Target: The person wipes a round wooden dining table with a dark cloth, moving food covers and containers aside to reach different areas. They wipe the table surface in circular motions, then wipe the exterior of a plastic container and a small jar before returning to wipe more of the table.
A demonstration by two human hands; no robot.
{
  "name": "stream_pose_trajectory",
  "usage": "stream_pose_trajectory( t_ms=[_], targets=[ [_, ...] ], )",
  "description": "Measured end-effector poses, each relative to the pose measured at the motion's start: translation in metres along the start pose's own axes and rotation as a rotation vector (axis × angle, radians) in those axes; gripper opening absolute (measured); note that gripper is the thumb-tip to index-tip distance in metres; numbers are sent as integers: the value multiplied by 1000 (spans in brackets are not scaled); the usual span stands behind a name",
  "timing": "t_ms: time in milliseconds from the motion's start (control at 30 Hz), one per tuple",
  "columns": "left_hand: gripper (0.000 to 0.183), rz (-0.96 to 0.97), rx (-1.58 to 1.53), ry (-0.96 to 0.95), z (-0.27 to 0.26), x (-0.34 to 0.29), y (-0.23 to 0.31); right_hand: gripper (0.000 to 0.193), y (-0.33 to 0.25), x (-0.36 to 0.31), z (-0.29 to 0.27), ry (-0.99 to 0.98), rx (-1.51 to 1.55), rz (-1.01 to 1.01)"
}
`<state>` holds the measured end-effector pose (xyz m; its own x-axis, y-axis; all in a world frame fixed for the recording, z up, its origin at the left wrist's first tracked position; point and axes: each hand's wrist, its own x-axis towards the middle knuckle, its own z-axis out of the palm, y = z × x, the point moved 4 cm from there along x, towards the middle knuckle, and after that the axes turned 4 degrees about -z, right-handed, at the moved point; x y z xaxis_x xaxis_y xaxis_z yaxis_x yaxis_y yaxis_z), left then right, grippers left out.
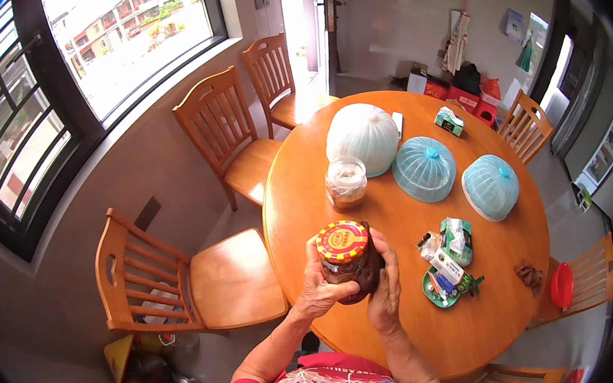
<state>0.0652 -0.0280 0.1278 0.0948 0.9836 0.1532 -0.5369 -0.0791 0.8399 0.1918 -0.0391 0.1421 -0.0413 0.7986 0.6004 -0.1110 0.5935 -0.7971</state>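
A glass jar [340,271] with dark contents and a red-and-yellow lid [343,241] is held upright in front of me, near the table's front left edge. My left hand [319,288] grips its left side, the thumb lying across the front. On the other side, my right hand [385,287] presses a dark brown, soft-looking piece, seemingly a cloth [372,263], against the jar. Part of the jar's right side is hidden behind it. Just beyond stands a clear plastic jar [346,182] with a pale lid and brownish contents.
The round wooden table [424,342] carries a white mesh food cover [363,140], two blue covers [425,170], a tissue box [449,121], a tissue pack [457,240], a green tray [434,291] of small items and a crumpled brown cloth [528,275]. Wooden chairs [230,280] surround it.
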Motion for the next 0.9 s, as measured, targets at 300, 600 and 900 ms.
stream_pose_trajectory(
  t_ms=[300,600,900],
  targets=[
    [108,96,52,-110,16,5,5,50,42,-26,1,329,756,468],
    [109,117,268,50,24,14,0,45,53,-4,-11,526,837,453],
    [75,136,166,255,14,18,-1,41,-1,-7,-5,156,-462,-161]
  ],
)
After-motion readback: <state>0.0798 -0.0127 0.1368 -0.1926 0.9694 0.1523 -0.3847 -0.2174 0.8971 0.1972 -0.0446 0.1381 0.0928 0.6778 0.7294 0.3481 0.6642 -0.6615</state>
